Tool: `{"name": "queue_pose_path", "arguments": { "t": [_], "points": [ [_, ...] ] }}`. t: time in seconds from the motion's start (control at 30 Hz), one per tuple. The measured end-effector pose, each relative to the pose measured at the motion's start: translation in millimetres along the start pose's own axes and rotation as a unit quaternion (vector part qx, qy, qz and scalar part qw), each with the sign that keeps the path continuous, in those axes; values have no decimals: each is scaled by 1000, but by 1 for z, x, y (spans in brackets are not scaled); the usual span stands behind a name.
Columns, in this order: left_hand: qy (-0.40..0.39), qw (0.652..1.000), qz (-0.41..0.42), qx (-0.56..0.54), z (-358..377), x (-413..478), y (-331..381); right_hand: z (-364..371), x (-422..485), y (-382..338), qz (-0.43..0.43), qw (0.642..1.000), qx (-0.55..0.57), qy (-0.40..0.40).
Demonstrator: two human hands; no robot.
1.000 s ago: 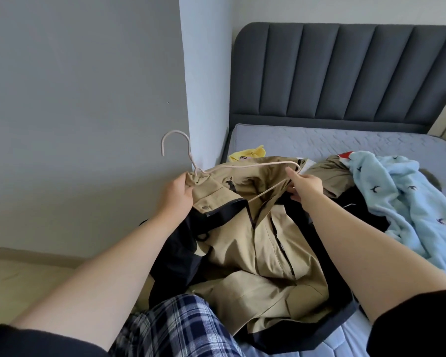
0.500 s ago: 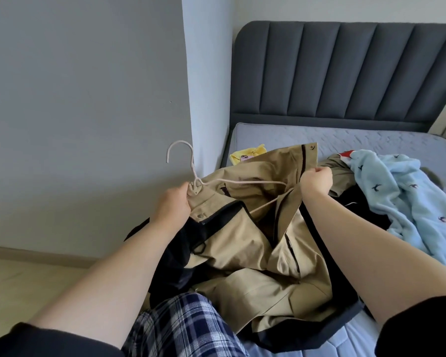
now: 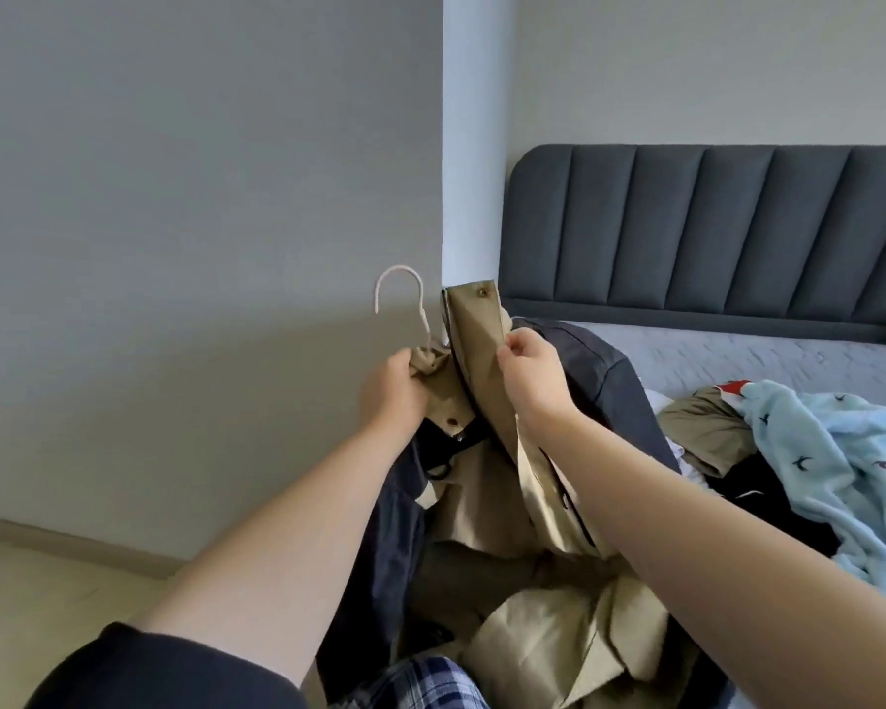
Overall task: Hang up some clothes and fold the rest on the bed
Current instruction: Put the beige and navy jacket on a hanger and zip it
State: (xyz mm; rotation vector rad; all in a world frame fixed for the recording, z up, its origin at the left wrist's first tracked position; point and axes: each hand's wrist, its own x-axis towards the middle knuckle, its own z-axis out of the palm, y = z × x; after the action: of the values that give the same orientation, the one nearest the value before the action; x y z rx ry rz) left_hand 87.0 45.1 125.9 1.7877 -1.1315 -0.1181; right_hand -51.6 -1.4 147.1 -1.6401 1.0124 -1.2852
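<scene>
Left hand (image 3: pixel 395 396): fingers curled tight round the bunched collar of the khaki cotton jacket with navy lining (image 3: pixel 502 504) and, it seems, the neck of the cream wire hanger (image 3: pixel 421 305). The hook rises just above the knuckles, free to catch a rail.
Right hand (image 3: pixel 530 373): thumb and forefinger pinched together on the jacket's snap-studded front edge, just right of the left fingers, probably to draw that side over the hanger's shoulder.
Hanger arms: hidden inside the cloth.
Jacket: its top is held up between both hands and the rest drapes below the wrists.
Step judged: seating the jacket on the hanger; hanging not yet done.
Waiting pile: a pale blue fleece garment with small dark birds (image 3: pixel 814 452) lies unfolded on the grey quilted mattress (image 3: pixel 737 350), well right of the right fingers.
Risk: the collar could slip off once the left grip loosens.
</scene>
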Motion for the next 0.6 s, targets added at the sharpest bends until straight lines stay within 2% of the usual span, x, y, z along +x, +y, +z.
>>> {"name": "queue_pose_path", "arguments": {
  "t": [0.2, 0.4, 0.43, 0.5, 0.53, 0.6],
  "points": [
    [114, 991, 52, -36, -117, 55, 28, 57, 9, -112, -50, 994, 95, -31],
    [281, 956, 87, 20, -271, 100, 49, 129, 1, -230, -132, 961, 232, -77],
    [279, 955, 92, 36, -292, 104, 49, 141, -3, -241, -156, 959, 220, -85],
    [228, 967, 89, 72, -323, 109, 42, 163, -10, -249, -189, 966, 117, -130],
    [209, 971, 81, 85, -335, 110, 34, 171, -13, -249, -176, 965, 60, -185],
    [225, 967, 61, 98, -350, 107, 13, 180, -19, -248, -129, 937, 1, -326]
  ]
}}
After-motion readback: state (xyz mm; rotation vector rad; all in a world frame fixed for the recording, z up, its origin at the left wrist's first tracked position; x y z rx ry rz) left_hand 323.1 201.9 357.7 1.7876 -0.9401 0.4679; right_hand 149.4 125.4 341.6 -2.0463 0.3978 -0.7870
